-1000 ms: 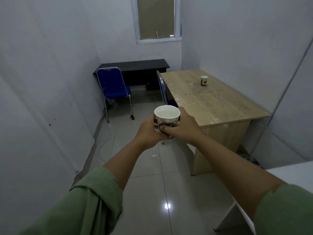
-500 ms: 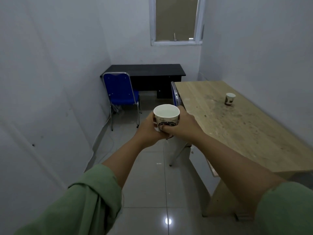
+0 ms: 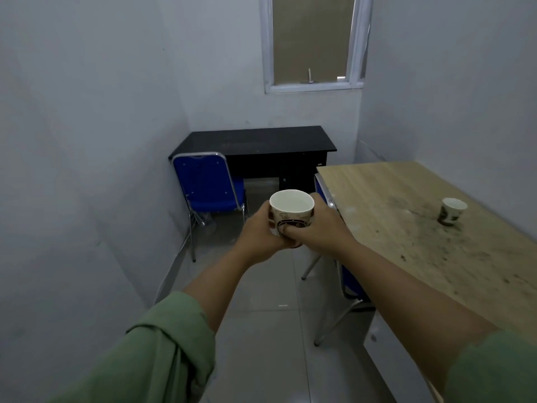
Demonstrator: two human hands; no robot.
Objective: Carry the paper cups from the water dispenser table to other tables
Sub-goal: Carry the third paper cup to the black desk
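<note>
Paper cup (image 3: 291, 212) stands upright, clasped by your left hand (image 3: 259, 231) and right hand (image 3: 319, 226); the black desk (image 3: 255, 141) lies straight beyond it.

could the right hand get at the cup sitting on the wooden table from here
Probably not yet. The right hand is part of a two-handed grip on the carried cup, with the left hand. The table cup stands farther right across bare wooden table; nothing blocks it.
</note>
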